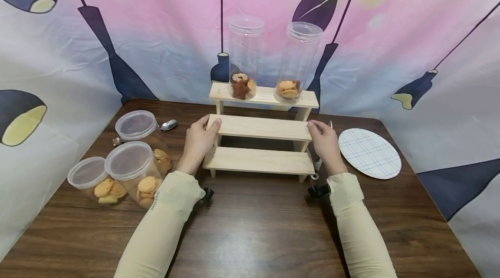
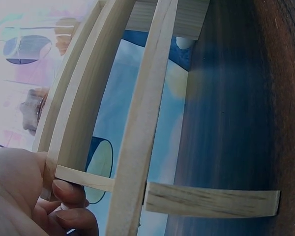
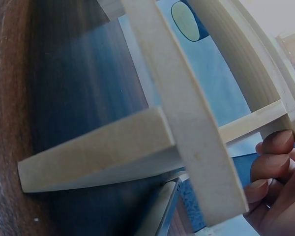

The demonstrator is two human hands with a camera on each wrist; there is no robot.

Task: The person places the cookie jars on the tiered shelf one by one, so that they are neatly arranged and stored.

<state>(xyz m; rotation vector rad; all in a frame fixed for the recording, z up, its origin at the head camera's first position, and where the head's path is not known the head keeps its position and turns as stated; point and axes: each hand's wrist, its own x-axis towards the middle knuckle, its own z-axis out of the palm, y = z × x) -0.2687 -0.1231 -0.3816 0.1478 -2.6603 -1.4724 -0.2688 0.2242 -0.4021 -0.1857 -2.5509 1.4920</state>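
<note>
A three-step wooden display stand stands on the table. My left hand grips the left end of its middle shelf, thumb on top; in the left wrist view the fingers curl beneath the board. At the other end of that shelf, my right hand holds on the same way, its curled fingers under the edge. Two tall clear jars stand on the top shelf: the left jar has brown and pale cookies at its bottom, the right jar mostly golden ones.
Left of the stand are three lidded jars of cookies, a rear jar, a front jar and a shorter jar. A spoon lies behind them. At right is a checked oval plate. Something slim and pale lies partly hidden beside the stand.
</note>
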